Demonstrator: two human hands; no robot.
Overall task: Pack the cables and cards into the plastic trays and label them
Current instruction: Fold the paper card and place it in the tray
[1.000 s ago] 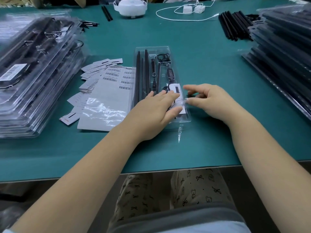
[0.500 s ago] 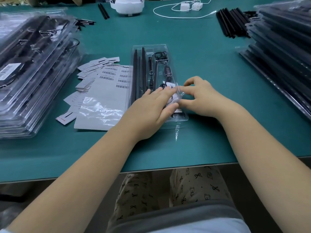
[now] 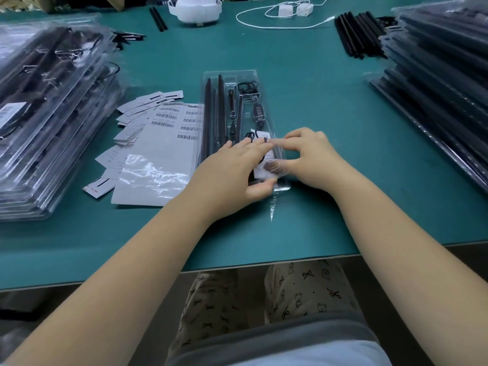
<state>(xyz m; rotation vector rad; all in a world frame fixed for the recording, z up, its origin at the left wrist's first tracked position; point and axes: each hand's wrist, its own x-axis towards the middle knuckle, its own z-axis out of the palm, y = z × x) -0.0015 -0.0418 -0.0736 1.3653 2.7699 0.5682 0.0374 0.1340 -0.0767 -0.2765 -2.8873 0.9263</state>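
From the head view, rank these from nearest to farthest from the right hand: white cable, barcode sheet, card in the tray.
1. Card, in the tray, beside the right hand.
2. Barcode sheet, left of the tray.
3. White cable, far edge of the table.

Little here can be read. The grey label sheet (image 3: 169, 143), lying on the surface toward its left edge, carries rows of barcodes (image 3: 166, 116) with fine print beneath them, too small to make out. The small white cards (image 3: 98, 187) fanned out beside the sheet bear a black bar and a line of red lettering, which is blurred and illegible. A white barcode sticker (image 3: 10, 113) sits on top of the stack of packed trays (image 3: 52, 122) at the left edge; its characters cannot be read either. The card (image 3: 264, 154) in the open tray (image 3: 229, 75) shows only a dark mark.
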